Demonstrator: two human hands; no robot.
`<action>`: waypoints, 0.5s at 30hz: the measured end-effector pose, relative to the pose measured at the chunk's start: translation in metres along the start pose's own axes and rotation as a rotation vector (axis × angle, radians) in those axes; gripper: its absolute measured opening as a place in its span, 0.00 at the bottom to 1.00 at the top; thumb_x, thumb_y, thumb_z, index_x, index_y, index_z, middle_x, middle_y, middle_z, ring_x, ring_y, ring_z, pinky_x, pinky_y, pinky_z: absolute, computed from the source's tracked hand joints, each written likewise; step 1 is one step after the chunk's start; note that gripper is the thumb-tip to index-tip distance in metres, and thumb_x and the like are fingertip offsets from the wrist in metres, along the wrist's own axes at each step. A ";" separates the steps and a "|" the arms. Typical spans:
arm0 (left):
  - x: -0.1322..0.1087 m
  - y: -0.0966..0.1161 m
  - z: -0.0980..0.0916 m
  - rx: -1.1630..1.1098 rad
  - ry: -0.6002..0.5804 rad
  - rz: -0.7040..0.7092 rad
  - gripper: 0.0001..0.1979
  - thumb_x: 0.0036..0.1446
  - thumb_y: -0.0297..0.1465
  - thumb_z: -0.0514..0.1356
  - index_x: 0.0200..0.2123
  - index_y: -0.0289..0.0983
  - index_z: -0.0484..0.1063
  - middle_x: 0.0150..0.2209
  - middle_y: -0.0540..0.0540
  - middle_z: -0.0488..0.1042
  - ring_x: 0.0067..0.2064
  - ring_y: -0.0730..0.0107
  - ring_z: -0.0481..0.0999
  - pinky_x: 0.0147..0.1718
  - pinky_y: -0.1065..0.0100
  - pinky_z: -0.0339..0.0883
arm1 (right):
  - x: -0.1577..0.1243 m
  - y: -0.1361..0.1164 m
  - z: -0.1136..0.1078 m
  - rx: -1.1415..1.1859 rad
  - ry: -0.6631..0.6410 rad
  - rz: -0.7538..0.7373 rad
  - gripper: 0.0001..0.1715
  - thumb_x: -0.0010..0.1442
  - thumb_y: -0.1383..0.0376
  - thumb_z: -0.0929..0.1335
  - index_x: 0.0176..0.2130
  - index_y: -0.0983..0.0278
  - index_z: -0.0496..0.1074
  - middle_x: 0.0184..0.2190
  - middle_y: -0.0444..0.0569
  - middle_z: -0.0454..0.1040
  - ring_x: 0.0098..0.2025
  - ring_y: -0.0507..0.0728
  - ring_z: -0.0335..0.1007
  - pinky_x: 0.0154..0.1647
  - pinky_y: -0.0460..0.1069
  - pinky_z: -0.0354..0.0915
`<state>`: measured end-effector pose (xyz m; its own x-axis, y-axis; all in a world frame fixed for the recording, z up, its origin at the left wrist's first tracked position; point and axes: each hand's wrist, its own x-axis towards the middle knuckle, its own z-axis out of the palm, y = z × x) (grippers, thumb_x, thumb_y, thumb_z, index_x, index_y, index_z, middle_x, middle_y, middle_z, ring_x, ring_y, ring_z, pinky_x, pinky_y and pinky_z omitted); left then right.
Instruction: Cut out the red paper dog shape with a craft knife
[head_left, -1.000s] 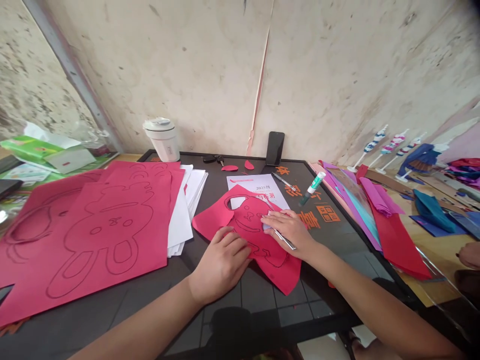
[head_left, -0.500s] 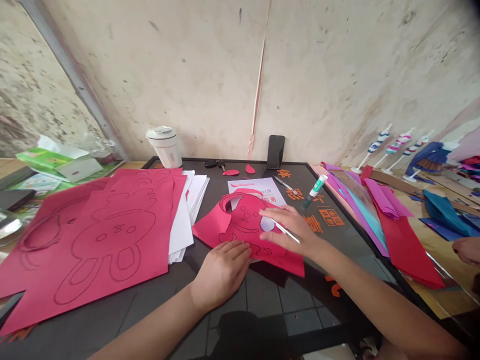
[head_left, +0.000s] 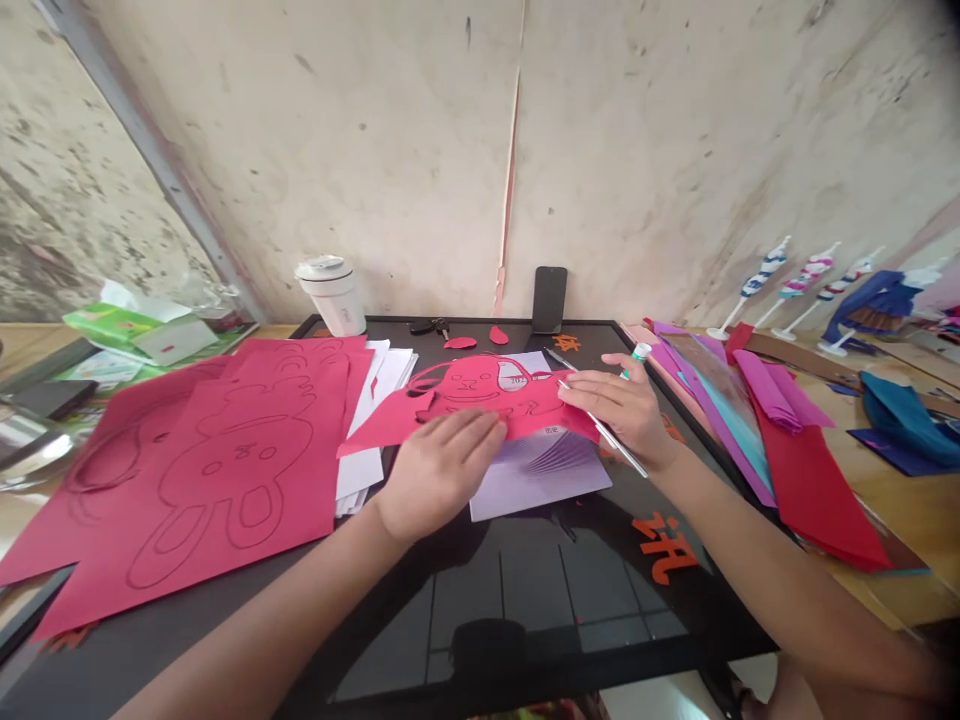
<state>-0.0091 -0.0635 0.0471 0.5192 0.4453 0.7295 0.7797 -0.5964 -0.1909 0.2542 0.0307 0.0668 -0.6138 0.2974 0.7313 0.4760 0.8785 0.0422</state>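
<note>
A red paper sheet (head_left: 469, 392) with a drawn animal and cut-out openings is raised and tilted above a purple-and-white booklet (head_left: 540, 476). At its near edge, my left hand (head_left: 448, 465) has its fingers together over the paper, with the thumb hidden beneath. My right hand (head_left: 626, 410) is closed round a slim white pen-like tool (head_left: 619, 446), its fingers also at the sheet's right edge. The tool's exact kind is unclear. Behind that hand a glue stick (head_left: 640, 352) is partly hidden.
Large red sheets (head_left: 247, 470) with rabbit drawings lie left, over white papers (head_left: 351, 485). A white cup (head_left: 332, 295), keys (head_left: 429, 326), red scraps (head_left: 460, 343) and a phone (head_left: 550, 300) line the back. Coloured sheets (head_left: 814, 490) and small doll-like figures (head_left: 761, 280) stand right.
Both hands have lifted the red sheet and shifted it away from me, uncovering the lower part of the booklet. The right hand has moved right, still with the white tool.
</note>
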 end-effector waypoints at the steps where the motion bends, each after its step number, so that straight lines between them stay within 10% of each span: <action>1: -0.008 0.005 0.008 -0.045 -0.071 0.013 0.15 0.65 0.21 0.50 0.47 0.34 0.75 0.46 0.40 0.80 0.48 0.57 0.79 0.42 0.59 0.75 | -0.008 0.006 0.002 0.011 0.002 -0.019 0.15 0.70 0.66 0.61 0.44 0.55 0.77 0.41 0.45 0.83 0.46 0.57 0.79 0.59 0.61 0.58; 9: -0.038 0.016 0.056 -0.238 -0.214 -0.344 0.11 0.66 0.31 0.55 0.41 0.37 0.78 0.43 0.41 0.79 0.43 0.57 0.76 0.41 0.55 0.74 | -0.056 0.024 0.016 -0.095 -0.139 0.034 0.17 0.69 0.71 0.60 0.47 0.61 0.76 0.41 0.51 0.82 0.45 0.58 0.79 0.54 0.60 0.60; 15: -0.037 0.007 0.062 -0.344 -0.175 -0.460 0.12 0.64 0.26 0.55 0.38 0.39 0.80 0.40 0.45 0.80 0.41 0.62 0.76 0.40 0.60 0.76 | -0.053 -0.017 0.000 -0.076 -0.005 -0.188 0.19 0.64 0.74 0.63 0.53 0.64 0.71 0.40 0.55 0.82 0.39 0.56 0.78 0.47 0.55 0.69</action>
<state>-0.0015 -0.0423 -0.0222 0.2278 0.7951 0.5621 0.7954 -0.4849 0.3636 0.2787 0.0001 0.0272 -0.6994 0.1329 0.7023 0.3989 0.8879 0.2292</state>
